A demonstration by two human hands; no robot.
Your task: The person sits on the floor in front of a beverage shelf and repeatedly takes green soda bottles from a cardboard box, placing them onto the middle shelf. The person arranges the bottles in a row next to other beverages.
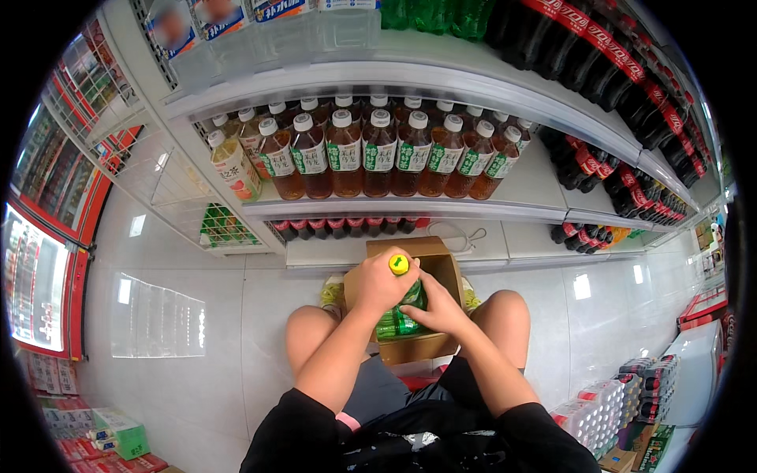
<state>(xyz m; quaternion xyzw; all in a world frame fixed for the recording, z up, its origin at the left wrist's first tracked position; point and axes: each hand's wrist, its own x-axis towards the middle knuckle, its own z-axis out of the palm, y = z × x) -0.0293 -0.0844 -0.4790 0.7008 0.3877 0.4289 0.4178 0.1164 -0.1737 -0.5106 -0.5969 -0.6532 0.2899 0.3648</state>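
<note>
My left hand (385,282) is closed around the neck of a green plastic bottle, just below its yellow cap (398,264). Against the same bottle's side rests my right hand (436,307), with its thumb and fingers spread along the green plastic. Both hands are over an open cardboard box (414,353) standing on the floor between my feet. Inside the box, more green plastic (387,326) shows below my hands; whether it is another bottle or part of the held one, I cannot tell.
Ahead, a shelf (520,180) carries rows of tea bottles (378,151). Cola bottles (355,228) and a coiled white cable (462,236) are on the bottom shelf. Shrink-wrapped drink packs (597,408) stand at the right, a green carton (123,434) at lower left, and glass-door coolers (41,284) at left.
</note>
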